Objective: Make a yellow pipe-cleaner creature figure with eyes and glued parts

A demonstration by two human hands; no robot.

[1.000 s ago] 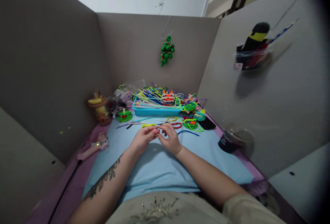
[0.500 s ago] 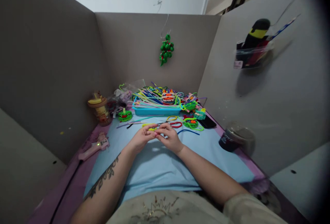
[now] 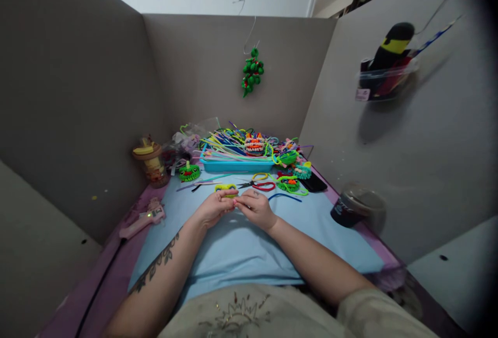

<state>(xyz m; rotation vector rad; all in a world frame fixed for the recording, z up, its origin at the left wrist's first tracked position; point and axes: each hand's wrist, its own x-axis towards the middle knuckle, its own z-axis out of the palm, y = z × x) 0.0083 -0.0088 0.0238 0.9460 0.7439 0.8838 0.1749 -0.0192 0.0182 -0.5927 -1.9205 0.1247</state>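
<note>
Both hands meet mid-surface (image 3: pixel 249 255): left hand (image 3: pixel 212 209) and right hand (image 3: pixel 257 208), each grip pinched on the yellow-green pipe cleaner (image 3: pixel 226 189), which lies crosswise between them.

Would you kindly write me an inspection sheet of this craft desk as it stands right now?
Surface: light blue mat on a purple underlay.
Job's things: yellow-green pipe-cleaner loop just beyond the fingertips; red-handled scissors beside it.
Clutter: teal tray heaped with pipe cleaners, green figure, jar, dark lidded cup.
Grippers: left hand and right hand meet fingertip to fingertip over the mat; what the fingers pinch is too small to tell.
Cables: dark cord trails from the pink glue gun.
Surroundings: grey partitions; green ornament hanging; clear holder on the right wall.
</note>
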